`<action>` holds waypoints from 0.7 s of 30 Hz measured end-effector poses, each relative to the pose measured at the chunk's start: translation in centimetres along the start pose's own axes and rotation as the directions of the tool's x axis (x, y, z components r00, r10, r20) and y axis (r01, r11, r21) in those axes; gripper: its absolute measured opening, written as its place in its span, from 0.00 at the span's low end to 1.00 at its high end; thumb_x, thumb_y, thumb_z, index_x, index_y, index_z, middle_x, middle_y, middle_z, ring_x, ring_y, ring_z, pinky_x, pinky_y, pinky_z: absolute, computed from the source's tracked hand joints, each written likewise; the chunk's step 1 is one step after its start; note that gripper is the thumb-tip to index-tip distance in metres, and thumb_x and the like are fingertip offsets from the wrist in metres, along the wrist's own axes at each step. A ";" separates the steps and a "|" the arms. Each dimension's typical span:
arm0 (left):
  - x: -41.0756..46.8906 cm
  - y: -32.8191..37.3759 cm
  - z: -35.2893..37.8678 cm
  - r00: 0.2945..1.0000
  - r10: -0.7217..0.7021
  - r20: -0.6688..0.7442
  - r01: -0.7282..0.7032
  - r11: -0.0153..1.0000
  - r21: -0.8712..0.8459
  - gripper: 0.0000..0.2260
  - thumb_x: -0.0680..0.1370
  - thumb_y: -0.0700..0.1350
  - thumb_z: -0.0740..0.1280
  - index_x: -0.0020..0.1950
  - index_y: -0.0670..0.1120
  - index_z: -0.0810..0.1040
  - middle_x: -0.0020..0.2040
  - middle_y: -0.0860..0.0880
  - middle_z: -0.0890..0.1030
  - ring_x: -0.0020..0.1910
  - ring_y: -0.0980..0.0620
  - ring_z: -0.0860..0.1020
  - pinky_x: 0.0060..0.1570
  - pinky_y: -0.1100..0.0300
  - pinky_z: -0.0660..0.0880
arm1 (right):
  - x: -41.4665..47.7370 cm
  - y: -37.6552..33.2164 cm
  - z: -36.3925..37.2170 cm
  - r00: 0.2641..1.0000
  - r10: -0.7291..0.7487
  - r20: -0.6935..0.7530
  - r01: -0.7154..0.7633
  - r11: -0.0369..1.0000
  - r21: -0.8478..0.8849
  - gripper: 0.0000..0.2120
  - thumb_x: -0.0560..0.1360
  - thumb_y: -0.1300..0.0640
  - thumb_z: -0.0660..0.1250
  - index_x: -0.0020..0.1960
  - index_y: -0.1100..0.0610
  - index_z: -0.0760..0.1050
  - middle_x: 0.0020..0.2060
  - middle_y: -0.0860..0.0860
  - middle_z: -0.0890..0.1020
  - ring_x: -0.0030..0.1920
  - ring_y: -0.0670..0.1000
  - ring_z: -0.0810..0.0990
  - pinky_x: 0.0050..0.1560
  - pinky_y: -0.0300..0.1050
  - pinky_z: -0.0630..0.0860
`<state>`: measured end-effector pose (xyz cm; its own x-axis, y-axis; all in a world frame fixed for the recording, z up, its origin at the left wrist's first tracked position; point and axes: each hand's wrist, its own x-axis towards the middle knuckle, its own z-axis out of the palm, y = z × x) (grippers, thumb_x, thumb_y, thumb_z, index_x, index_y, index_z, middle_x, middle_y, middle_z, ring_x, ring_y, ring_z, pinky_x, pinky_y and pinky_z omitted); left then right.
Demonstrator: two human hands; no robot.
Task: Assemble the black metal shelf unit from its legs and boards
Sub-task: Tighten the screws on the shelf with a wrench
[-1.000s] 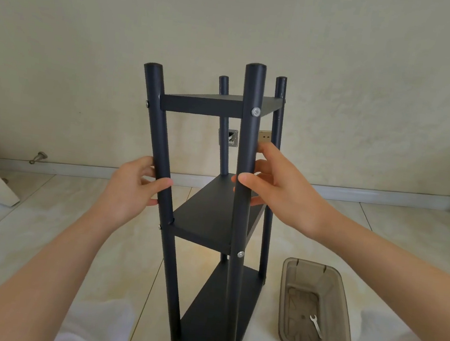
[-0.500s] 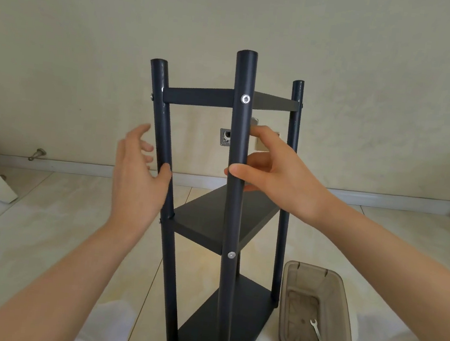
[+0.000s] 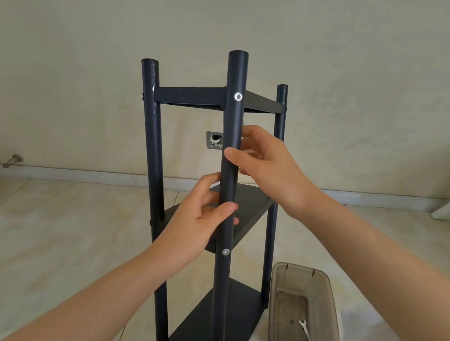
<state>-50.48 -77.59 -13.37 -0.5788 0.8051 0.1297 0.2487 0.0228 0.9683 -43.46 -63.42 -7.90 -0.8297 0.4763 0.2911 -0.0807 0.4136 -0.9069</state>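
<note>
Shelf unit (image 3: 190,96) stands on the floor (image 3: 70,237) right in front of the person, w/ both hands on its near leg (image 3: 237,73). R hand (image 3: 272,164) is wrapped round that leg, thumb across the front and fingers curled behind. L hand (image 3: 195,223) is clamped on the same leg just below the R, thumb also across the front. Upper screw (image 3: 238,96) sits just above the R hand, lower screw (image 3: 225,251) just below the L hand.

All 3 boards look mounted: top board (image 3: 259,101) above the R hand, mid board (image 3: 253,210) behind and between the hands, bottom board (image 3: 233,311) well below the L. So prob. the step is turning or checking the finished frame, near the end of the job.

To do it well:
- Stack both grips on one leg, as here, and rotate about the vertical.
- Feet stay on the floor; no yanking at the top, it's tall and narrow and could tip.
- Watch for wobble at each screw; retighten if loose. Wrench (image 3: 305,331) lies in the tray (image 3: 335,309), below and to the right of the R hand.

Orientation: unit upright, long axis vertical, leg tops pointing up, one corner facing the person. Only 3 legs are visible; can't tell abt the 4th.
</note>
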 end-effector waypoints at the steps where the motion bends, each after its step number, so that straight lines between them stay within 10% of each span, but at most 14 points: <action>1: -0.1 -0.1 0.1 1.000 0.002 -0.001 -0.002 1.000 0.004 0.18 0.81 0.45 0.66 0.60 0.68 0.68 0.48 0.57 0.84 0.47 0.55 0.85 0.43 0.67 0.80 | 0.0 -0.1 -0.2 1.000 0.019 0.004 -0.019 1.000 0.003 0.10 0.80 0.55 0.66 0.60 0.52 0.75 0.53 0.49 0.82 0.54 0.47 0.81 0.56 0.41 0.78; 9: 0.7 -0.2 0.2 1.000 0.026 0.014 -0.026 1.000 0.014 0.17 0.81 0.45 0.65 0.61 0.66 0.66 0.54 0.54 0.81 0.46 0.60 0.84 0.42 0.69 0.79 | -1.0 2.8 -3.4 0.950 0.311 -0.034 -0.311 0.950 -0.014 0.12 0.81 0.49 0.62 0.61 0.51 0.76 0.50 0.47 0.84 0.50 0.46 0.84 0.56 0.46 0.81; 15: 1.5 -0.6 -0.8 0.999 0.019 0.027 -0.018 0.998 -0.064 0.13 0.83 0.47 0.62 0.58 0.67 0.69 0.48 0.50 0.82 0.46 0.55 0.85 0.38 0.66 0.80 | -2.8 12.1 -5.6 0.598 0.786 0.159 -0.672 0.599 -0.436 0.15 0.80 0.48 0.64 0.63 0.55 0.73 0.51 0.51 0.83 0.51 0.52 0.83 0.51 0.51 0.82; 21: 2.4 -1.4 -1.4 0.999 0.040 0.027 -0.040 0.999 -0.023 0.11 0.82 0.49 0.61 0.62 0.64 0.70 0.45 0.55 0.83 0.46 0.55 0.85 0.38 0.66 0.80 | -8.0 23.8 -3.2 0.406 0.910 0.086 -0.733 0.380 -0.565 0.09 0.80 0.56 0.61 0.57 0.59 0.76 0.51 0.55 0.82 0.50 0.56 0.83 0.51 0.49 0.81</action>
<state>-53.33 -76.54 -14.07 -0.5468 0.8213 0.1626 0.2533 -0.0228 0.9671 -36.94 -54.87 -30.84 -0.4577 0.5034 -0.7329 0.8890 0.2463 -0.3860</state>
